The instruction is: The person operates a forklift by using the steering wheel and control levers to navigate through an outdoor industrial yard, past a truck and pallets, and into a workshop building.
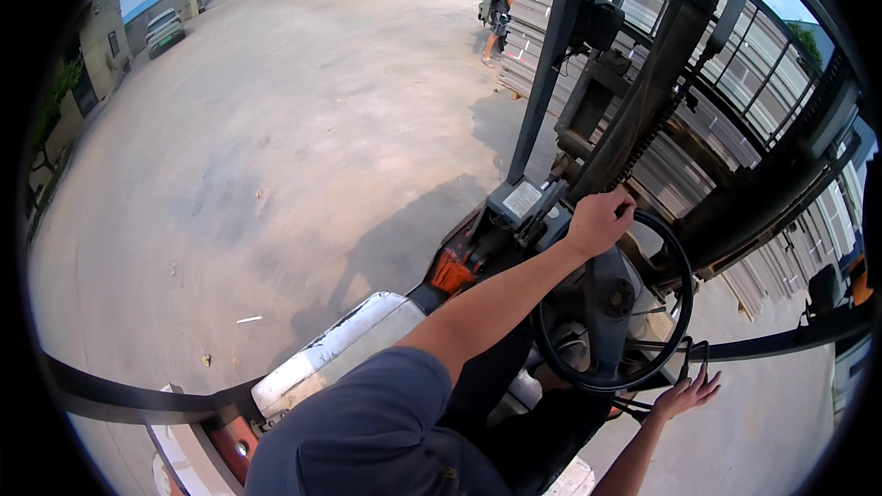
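I sit in a forklift behind its black steering wheel (681, 312). My left hand (602, 220) is closed at the top of the wheel rim, with the arm stretched across in front of me. Whether a knob lies under its fingers is hidden. To the right of the wheel, my right hand (686, 396) has its fingers stretched and apart. It is beside the thin black control levers (687, 360), its fingertips close to them; I cannot tell whether they touch.
Ahead stands the forklift's dark mast (634, 96), with tall stacks of grey boards (712, 142) beyond. A person (503, 9) stands by the stacks. Paved yard (303, 110) spreads to the left, with a parked car (165, 30) far off. A worn white cover (340, 349) is at my left.
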The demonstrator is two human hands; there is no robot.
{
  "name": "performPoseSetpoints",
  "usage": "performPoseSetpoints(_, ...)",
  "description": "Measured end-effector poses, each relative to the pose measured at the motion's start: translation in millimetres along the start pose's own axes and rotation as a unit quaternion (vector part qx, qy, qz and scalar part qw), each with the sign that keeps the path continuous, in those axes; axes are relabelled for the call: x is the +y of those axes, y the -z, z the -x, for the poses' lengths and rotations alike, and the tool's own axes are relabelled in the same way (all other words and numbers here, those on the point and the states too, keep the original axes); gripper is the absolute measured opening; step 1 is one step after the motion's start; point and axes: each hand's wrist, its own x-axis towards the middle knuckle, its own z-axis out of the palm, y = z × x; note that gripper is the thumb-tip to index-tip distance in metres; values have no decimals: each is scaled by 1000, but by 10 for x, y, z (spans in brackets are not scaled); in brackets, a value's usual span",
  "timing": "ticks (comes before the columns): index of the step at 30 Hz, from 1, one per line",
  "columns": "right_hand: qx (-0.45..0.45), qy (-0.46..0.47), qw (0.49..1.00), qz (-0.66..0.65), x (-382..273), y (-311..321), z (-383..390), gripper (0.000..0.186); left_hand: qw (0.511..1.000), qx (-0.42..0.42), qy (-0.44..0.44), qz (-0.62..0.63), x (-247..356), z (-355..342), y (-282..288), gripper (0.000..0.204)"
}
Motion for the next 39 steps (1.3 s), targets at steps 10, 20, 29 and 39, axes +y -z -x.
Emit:
performPoseSetpoints(10,22,-6,1000,6,334,-363,-756,52,937,-338,-85,-27,867,1490,-1225,7)
performPoseSetpoints(20,-12,-44,999,-17,604,-471,-888,54,978,-116,20,-169,86,-788,-1286,19)
performPoseSetpoints(29,8,-41,999,-34,750,-455,-997,54,937,-329,-117,-23,1095,1301,-2192,6)
performPoseSetpoints(39,3,-41,999,-34,676,-547,-1028,52,946,-289,-146,-20,969,834,-2893,8)
